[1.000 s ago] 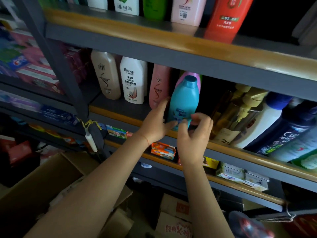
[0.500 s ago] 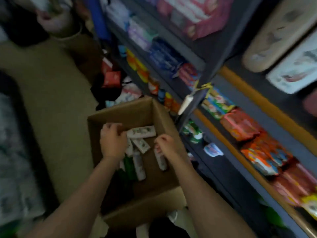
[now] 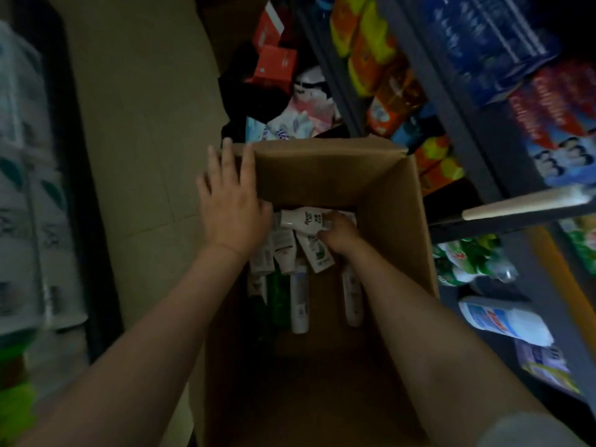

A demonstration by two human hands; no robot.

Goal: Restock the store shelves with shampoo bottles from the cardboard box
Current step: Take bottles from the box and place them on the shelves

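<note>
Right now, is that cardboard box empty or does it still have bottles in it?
Not empty. Several bottles lie on their sides in the cardboard box, bare cardboard showing nearer the camera.

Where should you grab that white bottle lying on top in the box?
Grab the white bottle round its middle, coming down from above. It lies flat, crosswise on the other bottles, with its upper side bare. The right hand already touches one end.

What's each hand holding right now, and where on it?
Right hand grips the white bottle lying crosswise in the box, at its right end. Left hand holds nothing; its straight fingers rest on the box's far-left corner.
</note>
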